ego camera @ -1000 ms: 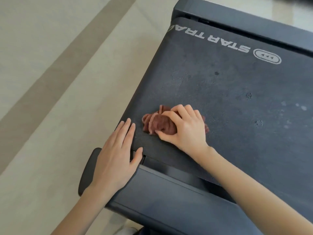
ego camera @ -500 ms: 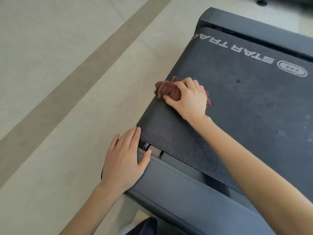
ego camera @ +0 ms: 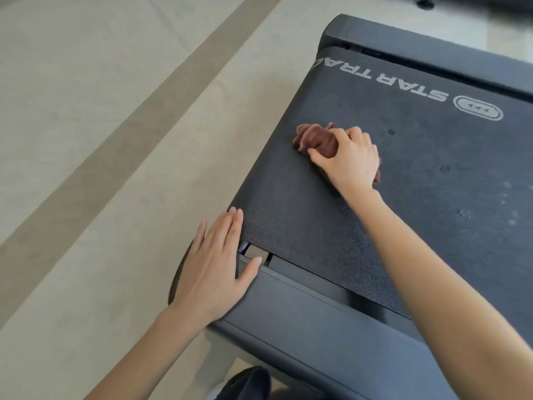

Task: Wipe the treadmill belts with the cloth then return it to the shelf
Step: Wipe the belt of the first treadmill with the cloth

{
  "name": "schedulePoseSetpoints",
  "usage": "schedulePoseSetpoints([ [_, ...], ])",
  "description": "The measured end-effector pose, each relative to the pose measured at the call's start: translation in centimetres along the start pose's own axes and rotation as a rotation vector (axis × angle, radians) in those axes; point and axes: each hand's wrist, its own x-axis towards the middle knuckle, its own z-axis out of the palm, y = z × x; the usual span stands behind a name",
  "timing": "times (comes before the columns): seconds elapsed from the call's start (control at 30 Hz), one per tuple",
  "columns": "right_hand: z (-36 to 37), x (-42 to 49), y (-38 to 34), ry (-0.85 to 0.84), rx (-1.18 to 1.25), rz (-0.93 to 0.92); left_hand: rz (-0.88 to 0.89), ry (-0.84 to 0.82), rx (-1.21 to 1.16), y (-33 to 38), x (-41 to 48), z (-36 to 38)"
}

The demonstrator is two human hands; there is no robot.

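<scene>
Right of the crumpled brown cloth (ego camera: 314, 138), the dark textured treadmill belt (ego camera: 432, 226) offers an open stretch up to its white lettering (ego camera: 383, 79). The right hand (ego camera: 350, 160) and forearm (ego camera: 432, 269) cross its near part; the left hand (ego camera: 213, 267) blocks the corner of the grey plastic end cover (ego camera: 317, 327).

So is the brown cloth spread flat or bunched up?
Bunched up: the brown fabric cloth is a wrinkled wad gripped by the right hand on the black treadmill belt.

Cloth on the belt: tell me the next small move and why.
Probably sweep the cloth rightward across the belt. The right hand holds it bunched near the belt's left edge, while pale spots show farther right. The left hand rests flat on the end cover.
</scene>
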Motion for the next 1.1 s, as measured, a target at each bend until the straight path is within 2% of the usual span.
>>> schedulePoseSetpoints([
  [0.07, -0.3, -1.8, -0.5, 0.0, 0.007, 0.03, 0.009, 0.034, -0.031, 0.8, 0.9, 0.1],
  [0.17, -1.8, -7.5, -0.8, 0.014, 0.059, -0.103, 0.034, 0.108, -0.081, 2.8, 2.3, 0.2],
  [0.27, -4.1, -12.2, 2.4, 0.005, 0.061, -0.217, 0.094, 0.12, -0.104, 5.1, 4.0, 0.9],
  [0.37, -6.7, -15.2, 8.4, 0.022, 0.011, -0.122, 0.193, 0.062, -0.046, 7.7, 5.8, 2.0],
  [0.53, -11.2, -19.1, 18.3, 0.081, -0.111, 0.22, 0.344, -0.016, 0.021, 12.7, 8.6, 4.3],
  [0.6, -11.9, -20.3, 19.4, 0.087, -0.129, 0.225, 0.372, -0.021, 0.042, 14.4, 9.6, 4.8],
  [0.67, -11.4, -20.9, 18.9, 0.063, -0.162, 0.125, 0.376, -0.018, 0.065, 15.3, 10.3, 5.2],
  [0.8, -8.9, -18.0, 16.8, 0.093, -0.153, -0.005, 0.374, 0.01, 0.095, 15.4, 10.6, 5.8],
  [0.9, -6.9, -12.5, 16.5, 0.15, -0.2, 0.031, 0.381, 0.008, 0.078, 15.4, 10.8, 6.0],
  [1.0, -5.9, -6.7, 16.8, 0.094, -0.243, 0.109, 0.372, 0.0, 0.082, 15.4, 10.8, 5.9],
  [1.1, -5.9, -5.2, 16.8, 0.042, -0.243, 0.157, 0.367, -0.013, 0.088, 15.5, 10.7, 5.6],
])
